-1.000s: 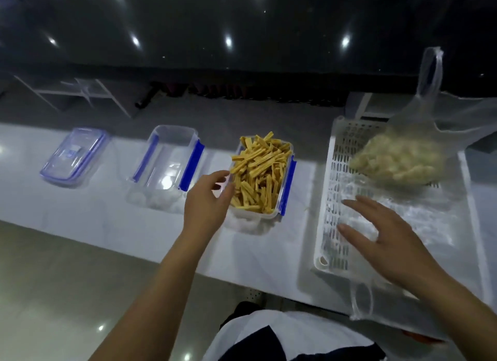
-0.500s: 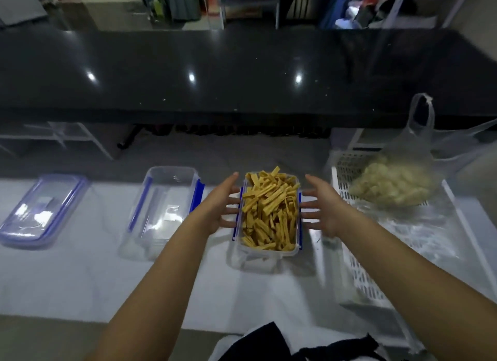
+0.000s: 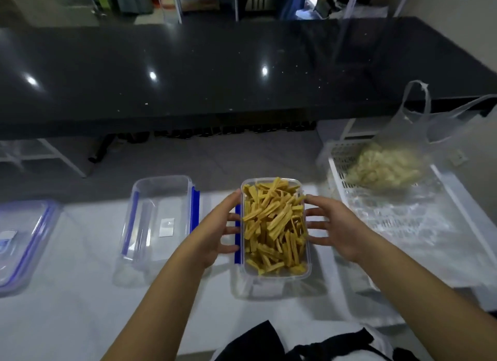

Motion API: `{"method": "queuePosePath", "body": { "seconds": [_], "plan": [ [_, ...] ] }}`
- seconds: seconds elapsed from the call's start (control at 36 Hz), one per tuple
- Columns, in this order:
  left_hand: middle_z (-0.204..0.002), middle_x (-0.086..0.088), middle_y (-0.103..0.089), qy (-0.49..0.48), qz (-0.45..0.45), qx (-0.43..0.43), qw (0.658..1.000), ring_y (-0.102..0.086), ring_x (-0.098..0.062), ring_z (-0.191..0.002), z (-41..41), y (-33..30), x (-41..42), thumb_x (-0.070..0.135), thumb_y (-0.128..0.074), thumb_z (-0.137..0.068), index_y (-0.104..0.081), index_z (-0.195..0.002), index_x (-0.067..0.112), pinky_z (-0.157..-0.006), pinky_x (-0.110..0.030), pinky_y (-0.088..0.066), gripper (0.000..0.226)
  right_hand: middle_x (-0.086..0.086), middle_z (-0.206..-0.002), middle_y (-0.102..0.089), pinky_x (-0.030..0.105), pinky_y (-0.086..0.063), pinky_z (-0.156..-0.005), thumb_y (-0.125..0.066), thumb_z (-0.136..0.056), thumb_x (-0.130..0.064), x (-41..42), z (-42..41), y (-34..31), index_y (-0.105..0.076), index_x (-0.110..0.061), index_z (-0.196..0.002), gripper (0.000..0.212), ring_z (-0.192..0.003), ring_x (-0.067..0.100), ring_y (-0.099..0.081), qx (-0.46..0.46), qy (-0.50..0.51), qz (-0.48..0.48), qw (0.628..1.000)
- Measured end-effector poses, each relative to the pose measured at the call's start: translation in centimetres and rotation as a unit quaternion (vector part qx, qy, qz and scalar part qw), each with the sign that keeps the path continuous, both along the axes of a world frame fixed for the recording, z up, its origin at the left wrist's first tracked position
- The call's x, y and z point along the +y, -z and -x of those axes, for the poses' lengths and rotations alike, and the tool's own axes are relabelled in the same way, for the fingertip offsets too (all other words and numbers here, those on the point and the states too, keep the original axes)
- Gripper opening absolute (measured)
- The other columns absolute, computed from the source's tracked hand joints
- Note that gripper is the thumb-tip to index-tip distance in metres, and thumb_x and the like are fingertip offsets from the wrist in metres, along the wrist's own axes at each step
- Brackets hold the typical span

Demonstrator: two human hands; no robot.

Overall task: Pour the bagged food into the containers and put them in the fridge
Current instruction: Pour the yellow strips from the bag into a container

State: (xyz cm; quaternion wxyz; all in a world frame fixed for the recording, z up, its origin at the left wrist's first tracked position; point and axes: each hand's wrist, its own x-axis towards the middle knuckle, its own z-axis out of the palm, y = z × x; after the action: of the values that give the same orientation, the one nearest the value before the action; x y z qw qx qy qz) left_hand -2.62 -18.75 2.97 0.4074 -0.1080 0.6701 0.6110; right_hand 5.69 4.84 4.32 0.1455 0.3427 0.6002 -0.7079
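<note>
A clear container with blue clips (image 3: 277, 276), full of yellow food strips (image 3: 274, 226), stands on the white counter (image 3: 67, 315) in front of me. My left hand (image 3: 215, 231) presses its left side at the blue clip. My right hand (image 3: 338, 231) presses its right side, so both hands clasp it. An empty matching container (image 3: 158, 215) stands to the left. A clear plastic bag of pale food pieces (image 3: 387, 167) lies in the white slotted basket (image 3: 457, 199) at the right.
A blue-rimmed lid (image 3: 21, 242) lies at the far left of the counter. A flattened clear bag (image 3: 398, 226) is spread in the basket. Beyond the white counter runs a glossy black countertop (image 3: 215, 73), with shelves and clutter behind it.
My right hand left the basket and came to the right side of the filled container. Both hands closed in from beside it until the fingers touch its sides. The view tilted up.
</note>
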Motion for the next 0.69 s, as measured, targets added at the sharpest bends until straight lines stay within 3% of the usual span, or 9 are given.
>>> {"method": "queuePosePath", "body": {
  "seconds": [0.06,0.14,0.19,0.28,0.36,0.44,0.53,0.58,0.69],
  "plan": [
    [-0.114,-0.004,-0.065,0.005,0.001,-0.005,1.000,-0.065,-0.025,-0.107,0.4,-0.2,-0.4,0.082,-0.057,-0.070,-0.068,-0.113,0.038,-0.084,-0.046,-0.058,0.062,0.001,-0.088,-0.066,0.034,-0.056,-0.066,-0.073,-0.077,-0.046,-0.5,-0.1,0.1,-0.075,-0.021,-0.083,0.026,-0.074,0.019,-0.065,0.004,0.019,0.009,1.000],
    [-0.117,-0.005,-0.062,0.005,0.001,-0.001,1.000,-0.062,-0.026,-0.111,1.4,-0.9,-0.5,0.076,-0.053,-0.083,-0.066,-0.121,0.035,-0.089,-0.048,-0.055,0.057,-0.003,-0.085,-0.065,0.031,-0.053,-0.066,-0.068,-0.085,-0.040,-1.6,0.8,-0.5,-0.073,-0.024,-0.080,0.018,-0.074,0.017,-0.063,0.014,0.028,0.001,1.000],
    [-0.117,-0.003,-0.062,0.007,0.011,0.014,1.000,-0.061,-0.024,-0.110,1.4,-1.1,-0.6,0.075,-0.054,-0.083,-0.064,-0.121,0.034,-0.086,-0.048,-0.057,0.057,-0.006,-0.082,-0.065,0.029,-0.051,-0.065,-0.066,-0.087,-0.042,-2.2,1.0,-0.7,-0.074,-0.027,-0.084,0.017,-0.075,0.016,-0.062,0.018,0.023,-0.008,1.000],
    [-0.109,0.001,-0.066,0.012,0.016,0.014,1.000,-0.066,-0.021,-0.105,0.3,-1.1,-1.6,0.082,-0.061,-0.071,-0.071,-0.105,0.039,-0.071,-0.041,-0.061,0.056,-0.009,-0.078,-0.067,0.027,-0.052,-0.063,-0.066,-0.083,-0.047,-2.2,0.0,-0.6,-0.077,-0.035,-0.091,0.018,-0.076,0.016,-0.063,0.019,-0.010,-0.014,1.000],
    [-0.111,-0.004,-0.067,0.008,-0.006,-0.021,1.000,-0.067,-0.025,-0.103,0.2,-1.1,-2.7,0.080,-0.062,-0.068,-0.072,-0.111,0.035,-0.065,-0.040,-0.059,0.063,-0.004,-0.076,-0.069,0.032,-0.053,-0.062,-0.072,-0.072,-0.047,-1.9,-0.4,-1.0,-0.078,-0.025,-0.093,0.031,-0.070,0.019,-0.065,0.003,-0.007,0.018,1.000],
    [-0.112,-0.006,-0.064,0.007,-0.013,-0.040,0.999,-0.065,-0.025,-0.100,1.1,-1.8,-2.4,0.071,-0.057,-0.083,-0.066,-0.121,0.030,-0.063,-0.037,-0.057,0.056,0.000,-0.079,-0.063,0.033,-0.051,-0.066,-0.066,-0.087,-0.039,-2.5,0.5,-1.6,-0.073,-0.021,-0.087,0.019,-0.072,0.021,-0.061,-0.018,0.000,0.012,1.000],
    [-0.109,-0.004,-0.064,0.026,0.020,-0.011,0.999,-0.065,-0.025,-0.099,0.7,-1.8,-2.0,0.073,-0.058,-0.083,-0.067,-0.113,0.031,-0.060,-0.035,-0.057,0.052,-0.005,-0.072,-0.061,0.031,-0.052,-0.064,-0.059,-0.093,-0.031,-3.1,0.6,-1.3,-0.078,-0.032,-0.080,0.023,-0.070,0.018,-0.060,-0.009,-0.011,-0.013,1.000],
    [-0.108,-0.005,-0.065,0.041,0.031,-0.012,0.999,-0.066,-0.027,-0.099,-0.4,-1.3,-2.6,0.078,-0.060,-0.076,-0.070,-0.105,0.030,-0.061,-0.037,-0.059,0.057,-0.008,-0.066,-0.061,0.028,-0.052,-0.058,-0.058,-0.094,-0.029,-2.8,-0.4,-1.1,-0.078,-0.043,-0.083,0.027,-0.063,0.014,-0.062,0.001,-0.019,-0.006,1.000],
    [-0.110,-0.012,-0.065,0.030,-0.002,-0.044,0.999,-0.067,-0.032,-0.102,-0.8,-1.3,-3.1,0.076,-0.066,-0.071,-0.073,-0.102,0.032,-0.066,-0.050,-0.060,0.054,-0.004,-0.073,-0.061,0.030,-0.050,-0.060,-0.059,-0.095,-0.036,-3.2,-0.4,-1.3,-0.078,-0.036,-0.074,0.028,-0.064,0.016,-0.061,-0.002,-0.003,-0.026,1.000]
  ]
}}
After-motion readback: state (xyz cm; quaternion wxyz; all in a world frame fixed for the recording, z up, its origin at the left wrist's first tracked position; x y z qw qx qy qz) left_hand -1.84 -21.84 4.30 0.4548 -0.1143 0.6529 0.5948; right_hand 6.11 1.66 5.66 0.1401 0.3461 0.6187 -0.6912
